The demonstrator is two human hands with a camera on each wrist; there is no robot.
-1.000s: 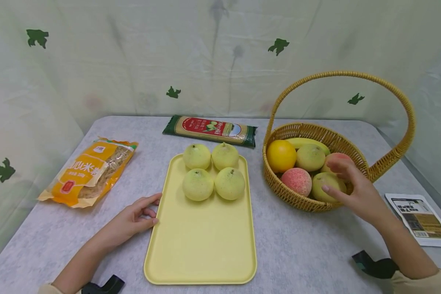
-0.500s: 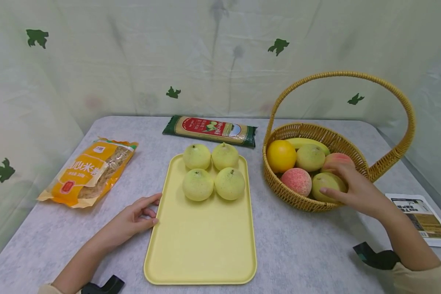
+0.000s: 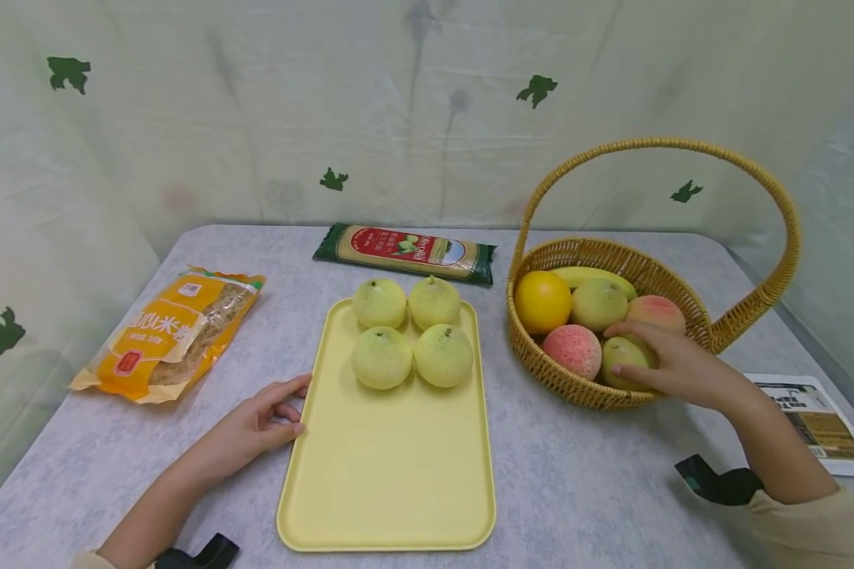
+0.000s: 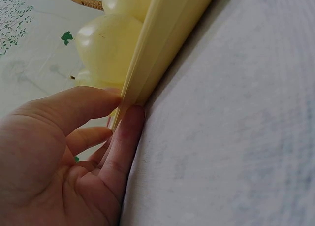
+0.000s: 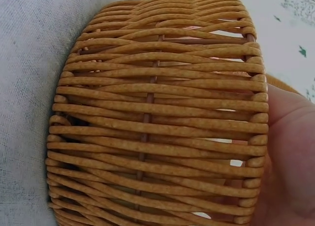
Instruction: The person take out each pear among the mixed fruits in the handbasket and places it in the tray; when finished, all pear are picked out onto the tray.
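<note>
With thumb and fingers my left hand (image 3: 259,419) pinches the left rim of the yellow tray (image 3: 391,474); the left wrist view has the thumb and fingers of the hand (image 4: 74,152) on either side of the tray's edge (image 4: 157,44). Several pale green round fruits (image 3: 382,358) stand at the tray's far end. Over the wicker basket (image 3: 690,304), my right hand (image 3: 676,363) curls its thumb and fingers round a green fruit (image 3: 622,359) at the near side. In the right wrist view the basket wall (image 5: 157,117) hides the fingers and the fruit.
Also in the basket are an orange (image 3: 543,303), a banana (image 3: 598,276), two pink peaches (image 3: 572,351) and another green fruit (image 3: 599,305). An orange noodle bag (image 3: 171,336) lies at left, a green-ended packet (image 3: 406,253) behind the tray, a white packet (image 3: 818,423) at right.
My right hand has come down and to the left onto the near green fruit, closing round it and uncovering the right peach. My left hand has stayed at the tray rim.
</note>
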